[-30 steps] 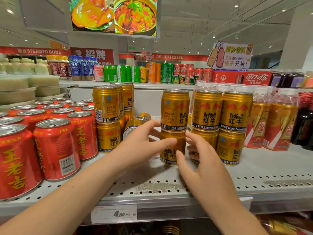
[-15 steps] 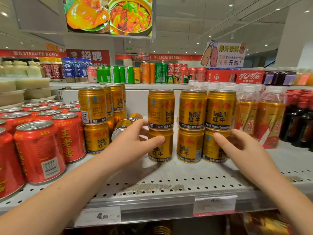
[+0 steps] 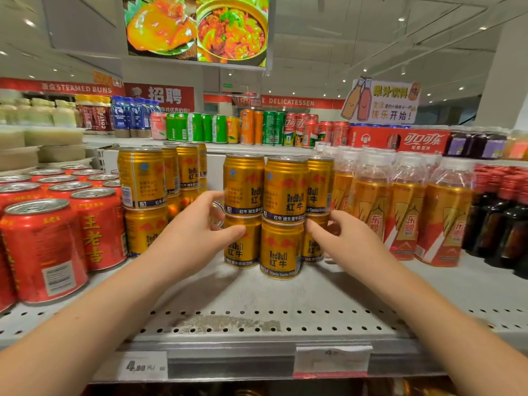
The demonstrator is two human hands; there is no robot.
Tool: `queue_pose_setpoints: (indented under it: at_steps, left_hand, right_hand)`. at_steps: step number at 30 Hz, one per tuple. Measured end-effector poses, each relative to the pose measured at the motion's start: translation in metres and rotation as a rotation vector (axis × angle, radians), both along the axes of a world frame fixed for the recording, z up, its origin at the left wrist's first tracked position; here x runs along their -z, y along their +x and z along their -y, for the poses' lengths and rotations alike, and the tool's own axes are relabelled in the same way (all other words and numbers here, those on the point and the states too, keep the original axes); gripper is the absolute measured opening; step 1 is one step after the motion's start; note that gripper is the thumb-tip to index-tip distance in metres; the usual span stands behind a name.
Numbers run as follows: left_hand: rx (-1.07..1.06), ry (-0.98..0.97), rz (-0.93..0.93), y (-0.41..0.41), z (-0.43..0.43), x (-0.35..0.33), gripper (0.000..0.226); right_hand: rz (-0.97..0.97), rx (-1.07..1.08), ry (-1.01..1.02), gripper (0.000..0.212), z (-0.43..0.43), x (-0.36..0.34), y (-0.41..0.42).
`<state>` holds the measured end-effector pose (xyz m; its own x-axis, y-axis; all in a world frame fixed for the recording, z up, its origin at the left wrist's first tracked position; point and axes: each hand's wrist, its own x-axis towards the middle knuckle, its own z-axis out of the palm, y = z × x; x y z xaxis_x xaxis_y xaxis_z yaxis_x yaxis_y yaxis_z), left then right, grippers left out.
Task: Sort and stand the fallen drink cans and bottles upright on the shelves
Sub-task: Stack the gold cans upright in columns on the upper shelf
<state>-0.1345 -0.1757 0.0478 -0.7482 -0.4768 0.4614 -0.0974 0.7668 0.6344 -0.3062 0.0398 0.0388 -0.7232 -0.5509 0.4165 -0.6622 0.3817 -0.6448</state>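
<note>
Three two-high stacks of gold Red Bull cans stand upright, bunched together mid-shelf, and the middle stack [image 3: 283, 215] sits furthest forward. My left hand [image 3: 194, 235] grips the lower left can [image 3: 238, 250], thumb across its front and fingers round its far side. My right hand [image 3: 343, 238] curls round the lower right can [image 3: 312, 247]. A fallen gold can [image 3: 218, 214] lies behind my left fingers, only its silver end showing.
Another stack of gold cans [image 3: 141, 178] stands to the left, beside rows of red cans [image 3: 43, 252]. Orange drink bottles [image 3: 405, 212] and dark bottles [image 3: 511, 224] fill the right. The perforated shelf [image 3: 257, 304] carries a price tag [image 3: 143, 365] on its front edge.
My right hand moved from the middle stack to the right-hand stack. The three stacks now stand pressed closer together, with the middle one pushed forward. My left hand kept its hold.
</note>
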Motion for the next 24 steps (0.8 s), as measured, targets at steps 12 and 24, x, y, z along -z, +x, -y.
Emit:
queue_pose_setpoints:
  at_steps: [12, 24]
  left_hand:
    - [-0.110, -0.002, -0.016, -0.002, 0.009, 0.010, 0.070]
    - [-0.075, -0.004, -0.193, 0.000, 0.006, 0.021, 0.030]
  right_hand:
    - [-0.008, -0.149, -0.015, 0.011, 0.053, -0.007, -0.014]
    - [-0.350, 0.054, 0.385, 0.039, 0.064, -0.024, -0.037]
